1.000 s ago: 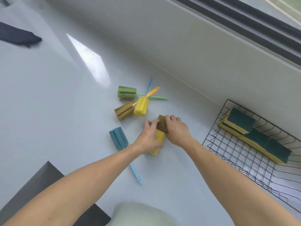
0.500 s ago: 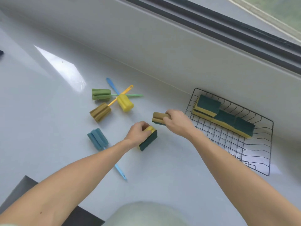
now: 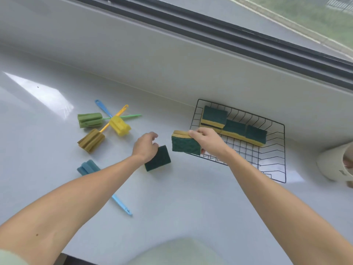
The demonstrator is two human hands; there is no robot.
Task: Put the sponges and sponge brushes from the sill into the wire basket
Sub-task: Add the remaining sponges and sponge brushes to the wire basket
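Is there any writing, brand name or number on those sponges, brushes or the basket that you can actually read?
None can be read.
Sponges in the wire basket, and the one held in the right hand: no print shows.
Sponge brushes: plain, no lettering.
White container at the right edge: a small dark mark, too small and blurred to read.
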